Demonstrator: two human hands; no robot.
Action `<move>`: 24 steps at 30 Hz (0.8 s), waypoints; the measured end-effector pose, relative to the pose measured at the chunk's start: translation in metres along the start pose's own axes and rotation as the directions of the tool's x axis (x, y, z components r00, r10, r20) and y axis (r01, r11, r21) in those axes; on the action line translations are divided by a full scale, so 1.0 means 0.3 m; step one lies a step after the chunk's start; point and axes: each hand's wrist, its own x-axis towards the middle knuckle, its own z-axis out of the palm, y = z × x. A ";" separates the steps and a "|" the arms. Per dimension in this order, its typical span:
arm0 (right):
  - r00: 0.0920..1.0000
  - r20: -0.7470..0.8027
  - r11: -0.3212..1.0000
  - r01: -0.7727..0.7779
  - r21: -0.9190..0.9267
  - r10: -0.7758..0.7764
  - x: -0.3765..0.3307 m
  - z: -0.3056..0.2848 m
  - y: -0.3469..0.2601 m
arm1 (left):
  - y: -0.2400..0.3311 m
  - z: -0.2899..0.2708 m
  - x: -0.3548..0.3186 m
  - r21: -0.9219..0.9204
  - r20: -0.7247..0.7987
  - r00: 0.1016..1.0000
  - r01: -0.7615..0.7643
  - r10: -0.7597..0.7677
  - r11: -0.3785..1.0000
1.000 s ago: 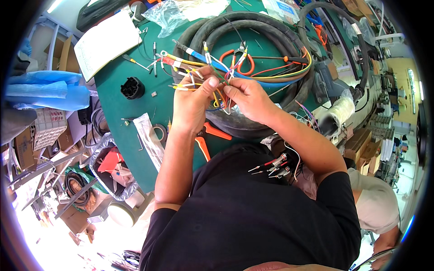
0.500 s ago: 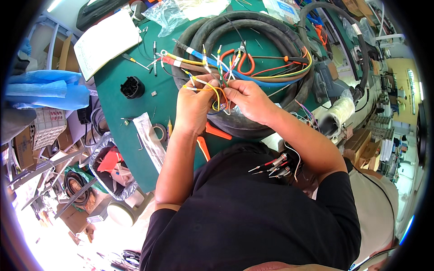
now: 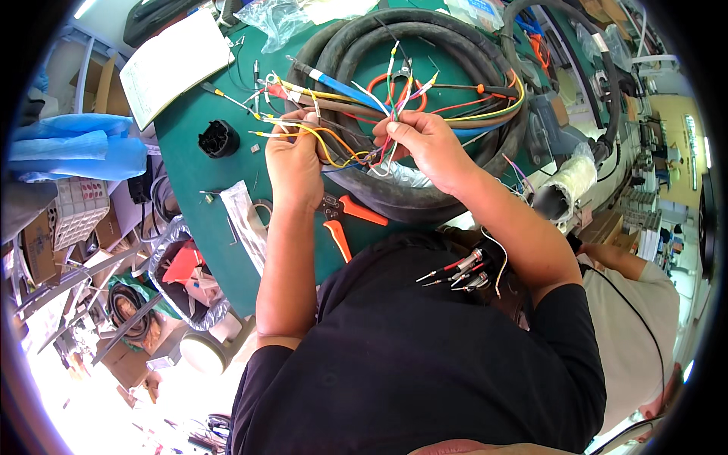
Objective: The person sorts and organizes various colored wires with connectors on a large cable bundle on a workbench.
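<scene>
My left hand and my right hand are close together over a green table. Both grip a bundle of thin coloured wires that fan out of a thick black cable coiled on the table. The left hand pinches yellow and white strands. The right hand holds red, green and white ones upright, tips capped with ferrules. A second wire end with metal pins lies against my chest.
Orange-handled pliers lie under my left wrist. A black round connector, a clear plastic bag and a white paper sheet sit on the left of the table. A waste bin stands below the edge. Another person is at right.
Both hands have shifted slightly along the wire bundle, and the strands have been re-sorted between the fingers; the right hand now holds several strands upright.
</scene>
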 end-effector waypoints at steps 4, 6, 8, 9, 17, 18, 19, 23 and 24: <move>0.909 0.404 0.944 0.214 -0.252 -0.099 -0.025 -0.017 -0.019 | 0.034 -0.041 -0.007 0.220 0.210 0.970 0.075 -0.122 0.973; 0.875 0.473 0.924 0.260 -0.280 -0.103 -0.025 -0.004 -0.013 | 0.047 -0.054 -0.014 0.212 0.361 0.918 0.093 -0.166 0.973; 0.950 0.310 0.919 0.142 -0.369 -0.023 -0.024 0.010 -0.003 | 0.062 -0.064 -0.019 0.216 0.424 0.881 0.126 -0.210 0.968; 0.982 0.186 0.902 0.087 -0.422 -0.008 -0.014 0.009 0.005 | 0.069 -0.064 -0.019 0.232 0.406 0.888 0.131 -0.219 0.964; 0.952 0.297 0.892 0.200 -0.405 -0.078 -0.001 0.029 0.025 | 0.091 -0.012 -0.041 0.257 0.490 0.835 0.136 -0.250 0.957; 0.952 0.289 0.887 0.221 -0.406 -0.105 0.001 0.030 0.036 | 0.095 -0.005 -0.046 0.268 0.500 0.825 0.143 -0.264 0.953; 0.960 0.262 0.901 0.197 -0.388 -0.097 -0.001 0.030 0.037 | 0.098 -0.001 -0.047 0.277 0.511 0.814 0.148 -0.276 0.949; 0.984 0.168 0.953 0.113 -0.280 -0.067 -0.002 0.004 0.046 | 0.112 -0.005 -0.028 0.382 0.371 0.911 0.030 -0.183 0.924; 0.987 0.146 0.965 0.096 -0.245 -0.061 0.003 -0.008 0.048 | 0.092 -0.020 -0.013 0.360 0.322 0.939 -0.002 -0.123 0.933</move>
